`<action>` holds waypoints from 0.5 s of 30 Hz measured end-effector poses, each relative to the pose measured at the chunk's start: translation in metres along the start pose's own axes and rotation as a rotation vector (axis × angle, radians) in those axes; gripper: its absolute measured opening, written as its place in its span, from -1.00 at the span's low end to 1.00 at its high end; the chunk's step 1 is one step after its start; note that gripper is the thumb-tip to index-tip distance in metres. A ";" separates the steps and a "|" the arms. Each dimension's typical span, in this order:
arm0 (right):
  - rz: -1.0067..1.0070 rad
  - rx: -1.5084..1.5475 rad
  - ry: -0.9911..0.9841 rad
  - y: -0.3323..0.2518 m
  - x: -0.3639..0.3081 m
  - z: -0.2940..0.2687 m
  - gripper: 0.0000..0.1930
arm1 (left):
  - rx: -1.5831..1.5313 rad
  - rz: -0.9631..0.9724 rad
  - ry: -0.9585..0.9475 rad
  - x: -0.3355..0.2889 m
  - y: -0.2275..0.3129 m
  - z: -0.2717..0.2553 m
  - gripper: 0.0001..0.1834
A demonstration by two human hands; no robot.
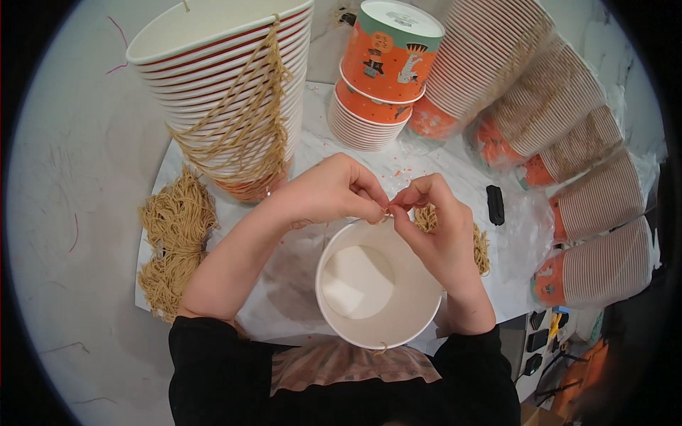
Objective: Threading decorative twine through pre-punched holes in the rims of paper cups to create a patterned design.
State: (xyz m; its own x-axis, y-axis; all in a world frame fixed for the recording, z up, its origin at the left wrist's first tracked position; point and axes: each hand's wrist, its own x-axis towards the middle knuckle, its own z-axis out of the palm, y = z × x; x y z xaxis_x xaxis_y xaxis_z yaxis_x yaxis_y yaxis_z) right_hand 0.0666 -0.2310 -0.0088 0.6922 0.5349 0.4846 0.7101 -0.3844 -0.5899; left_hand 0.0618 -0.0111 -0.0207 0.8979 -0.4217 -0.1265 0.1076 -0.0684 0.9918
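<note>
A white-lined paper bucket [415, 305] stands in front of me with its mouth up. At its far rim the fingertips of my left hand [348, 190] and my right hand [439, 226] meet, both pinched. A short bit of tan cord [386, 217] shows at the rim between them; its ends are hidden by my fingers. Another small knot of tan cord [383, 347] sits on the near rim. Partly behind my right hand lies a bundle of tan cord [481, 250].
To the left, a tall stack of nested buckets [227, 92] has cords draped down its side, and a larger cord bundle [177, 245] lies nearby. Orange printed buckets [391, 60] stand at the back. Plastic-wrapped bucket stacks [604, 195] line the right, near a small black object [495, 205].
</note>
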 end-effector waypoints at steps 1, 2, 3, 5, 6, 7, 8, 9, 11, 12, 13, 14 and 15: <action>0.000 0.000 0.000 0.000 0.000 0.000 -0.74 | -0.010 -0.009 0.004 0.000 0.001 0.000 -0.79; -0.007 -0.005 0.005 0.000 0.000 0.001 -0.74 | -0.020 -0.018 0.007 0.000 0.002 0.000 -0.81; -0.015 -0.010 0.009 0.000 0.000 0.001 -0.74 | -0.020 -0.019 0.009 0.001 0.000 0.000 -0.81; -0.012 -0.004 0.003 -0.001 0.000 0.000 -0.74 | -0.099 -0.024 -0.018 0.002 -0.004 -0.002 -0.82; -0.007 0.000 -0.003 -0.001 0.000 0.000 -0.73 | -0.099 -0.026 -0.019 0.003 -0.004 -0.002 -0.82; -0.006 0.002 -0.002 -0.001 0.000 0.000 -0.73 | -0.096 -0.035 -0.024 0.003 -0.005 -0.002 -0.83; -0.013 -0.002 0.003 -0.001 0.000 0.000 -0.74 | -0.094 -0.044 -0.030 0.004 -0.005 -0.003 -0.84; -0.019 -0.006 0.008 -0.001 0.000 0.000 -0.74 | -0.094 -0.047 -0.031 0.003 -0.002 -0.003 -0.84; -0.016 0.009 0.009 0.000 0.001 0.000 -0.74 | -0.116 -0.097 -0.028 0.001 0.004 -0.002 -0.86; -0.017 0.022 0.010 0.000 0.001 -0.001 -0.74 | -0.116 -0.097 -0.030 0.001 0.005 -0.002 -0.86; -0.015 0.021 0.011 0.000 0.001 -0.001 -0.74 | -0.124 -0.089 -0.027 0.002 0.005 -0.002 -0.86; 0.008 0.038 0.016 -0.001 0.001 -0.002 -0.76 | -0.132 -0.080 -0.025 0.003 0.004 -0.002 -0.87; 0.029 0.060 0.019 -0.001 0.002 -0.001 -0.78 | -0.131 -0.082 -0.023 0.003 0.003 -0.003 -0.87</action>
State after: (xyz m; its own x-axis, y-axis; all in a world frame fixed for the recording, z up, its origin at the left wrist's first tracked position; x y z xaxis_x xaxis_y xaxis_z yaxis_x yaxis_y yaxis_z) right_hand 0.0671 -0.2307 -0.0067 0.7152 0.5092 0.4788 0.6810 -0.3535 -0.6413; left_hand 0.0657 -0.0098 -0.0177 0.8740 -0.4404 -0.2055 0.2361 0.0151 0.9716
